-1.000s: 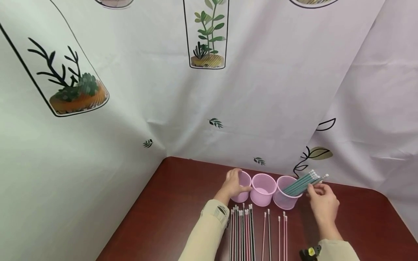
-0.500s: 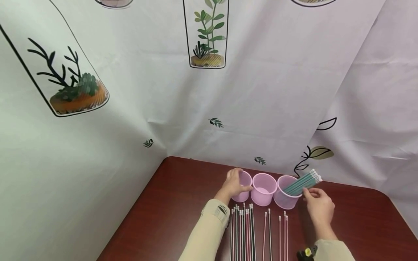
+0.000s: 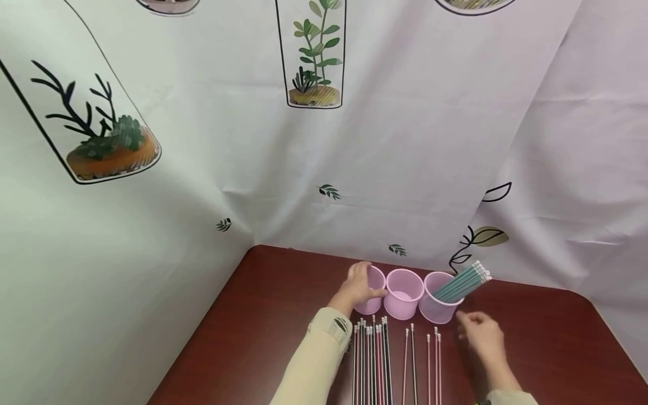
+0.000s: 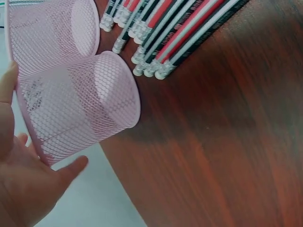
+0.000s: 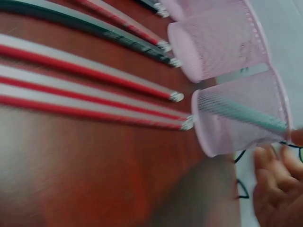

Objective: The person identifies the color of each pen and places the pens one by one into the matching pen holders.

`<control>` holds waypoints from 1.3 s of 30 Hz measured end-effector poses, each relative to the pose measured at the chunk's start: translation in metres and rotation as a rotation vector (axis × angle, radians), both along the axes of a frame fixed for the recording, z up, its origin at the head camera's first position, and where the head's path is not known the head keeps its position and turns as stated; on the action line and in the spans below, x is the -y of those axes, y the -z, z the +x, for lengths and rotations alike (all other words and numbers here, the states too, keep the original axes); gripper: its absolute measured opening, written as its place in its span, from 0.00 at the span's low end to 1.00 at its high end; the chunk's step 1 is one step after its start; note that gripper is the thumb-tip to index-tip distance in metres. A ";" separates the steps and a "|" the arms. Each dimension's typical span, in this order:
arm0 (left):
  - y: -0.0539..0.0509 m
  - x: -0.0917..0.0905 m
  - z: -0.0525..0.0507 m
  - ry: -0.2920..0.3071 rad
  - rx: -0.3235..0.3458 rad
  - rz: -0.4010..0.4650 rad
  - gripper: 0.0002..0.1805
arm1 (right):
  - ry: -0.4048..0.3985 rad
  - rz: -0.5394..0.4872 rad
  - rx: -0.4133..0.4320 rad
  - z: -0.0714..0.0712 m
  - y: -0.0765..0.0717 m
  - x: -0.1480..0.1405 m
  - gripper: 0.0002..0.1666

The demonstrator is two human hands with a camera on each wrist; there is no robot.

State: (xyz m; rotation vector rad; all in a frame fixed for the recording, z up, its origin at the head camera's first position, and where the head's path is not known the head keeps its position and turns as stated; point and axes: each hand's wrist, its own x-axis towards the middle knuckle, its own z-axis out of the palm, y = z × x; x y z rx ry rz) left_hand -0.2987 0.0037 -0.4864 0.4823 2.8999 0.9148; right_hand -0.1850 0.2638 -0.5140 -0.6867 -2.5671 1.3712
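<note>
Three pink mesh pen cups stand in a row: a left cup (image 3: 376,279), a middle cup (image 3: 403,308) and a right cup (image 3: 438,310). My left hand (image 3: 356,287) holds the left cup near its rim, thumb on one side and fingers on the other, also visible in the left wrist view. Teal pencils (image 3: 462,284) lean in the right cup, white eraser ends up. In front of that cup and to its right is my right hand (image 3: 483,336), slightly blurred, fingers loosely bent and holding nothing. The left and middle cups hold nothing.
Below the cups on the dark red table (image 3: 283,315) lie black and red pencils (image 3: 372,360) in a group. A separate red and black pair (image 3: 409,360) lies to their right, then three red pencils (image 3: 433,365). A printed curtain (image 3: 283,185) hangs behind.
My right hand has let go of the last teal pencil, which now sits with the others in the right cup, and has drawn down toward me. My left hand stays on the left cup.
</note>
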 end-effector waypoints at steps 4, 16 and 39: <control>-0.004 0.006 0.000 0.000 0.002 -0.062 0.54 | -0.214 -0.004 0.134 0.011 0.021 0.007 0.20; 0.015 0.031 0.003 -0.097 0.019 0.277 0.55 | -0.283 0.139 0.165 0.022 0.033 0.015 0.16; 0.005 0.017 0.013 -0.190 0.071 0.153 0.55 | -0.215 -0.042 0.124 0.020 0.014 0.014 0.14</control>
